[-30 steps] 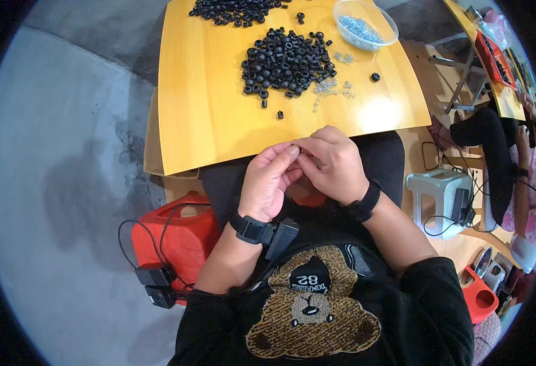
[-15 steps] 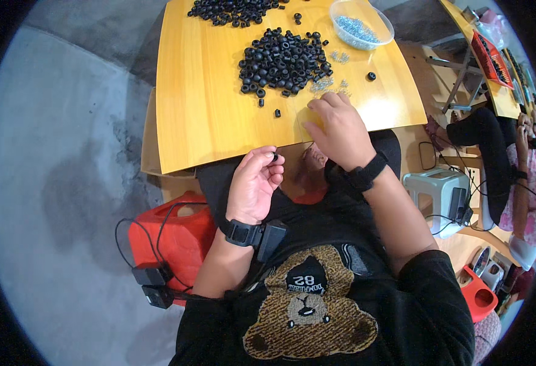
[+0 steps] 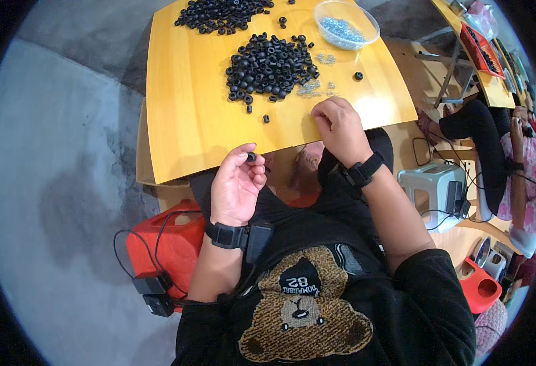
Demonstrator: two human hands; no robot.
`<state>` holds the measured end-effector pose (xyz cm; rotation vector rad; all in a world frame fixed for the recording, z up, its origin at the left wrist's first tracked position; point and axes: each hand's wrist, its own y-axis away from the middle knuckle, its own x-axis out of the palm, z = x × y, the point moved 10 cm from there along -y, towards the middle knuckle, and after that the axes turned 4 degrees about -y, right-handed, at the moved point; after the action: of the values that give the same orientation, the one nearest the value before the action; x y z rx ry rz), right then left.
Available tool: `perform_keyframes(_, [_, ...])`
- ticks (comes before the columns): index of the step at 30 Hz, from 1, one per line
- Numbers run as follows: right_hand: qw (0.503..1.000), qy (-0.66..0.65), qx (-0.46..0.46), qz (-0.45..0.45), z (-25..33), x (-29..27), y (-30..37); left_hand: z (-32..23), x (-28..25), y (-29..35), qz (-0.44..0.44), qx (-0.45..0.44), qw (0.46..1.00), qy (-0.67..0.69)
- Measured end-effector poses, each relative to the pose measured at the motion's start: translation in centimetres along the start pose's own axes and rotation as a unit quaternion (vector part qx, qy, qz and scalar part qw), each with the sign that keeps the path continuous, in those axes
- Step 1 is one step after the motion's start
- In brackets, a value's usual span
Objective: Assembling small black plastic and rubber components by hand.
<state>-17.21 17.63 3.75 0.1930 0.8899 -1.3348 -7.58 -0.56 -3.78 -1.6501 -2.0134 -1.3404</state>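
My left hand (image 3: pixel 237 189) is turned palm up just off the table's near edge. Between its thumb and fingers is a small black round cap (image 3: pixel 251 157). Over the near part of the table, my right hand (image 3: pixel 341 129) has its fingers drawn together in a pinch; whatever is between the tips is hidden. Just beyond them lie tiny silvery pieces (image 3: pixel 309 89), too small to name surely. A heap of black caps and short cylinders (image 3: pixel 271 67) covers the table's middle, with one single black piece (image 3: pixel 266 119) nearer me.
A clear round bowl (image 3: pixel 373 35) holds bluish-silver small pieces, beside a second black heap (image 3: pixel 219 15) at the far left. The yellow table (image 3: pixel 188 122) ends before my lap. Red stool (image 3: pixel 164 244) and cables are at left; a pale stool (image 3: pixel 432 189) and a seated person at right.
My right hand has closed its fingers and drawn slightly away from the silvery pieces. The left hand still holds the black cap, turned a little more upward. The whole view has shifted slightly.
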Motion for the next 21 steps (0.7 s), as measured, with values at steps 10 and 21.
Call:
perform_keyframes(10, [1.0,0.017,0.002,-0.027,0.0,-1.8,0.8,1.6,0.0,-0.6,-0.021,-0.039,0.999,-0.02])
perform_keyframes(21, [0.995,0.09,-0.04,0.02,0.6,0.9,-0.8,1.8,0.4,-0.4,-0.027,-0.036,0.999,-0.028])
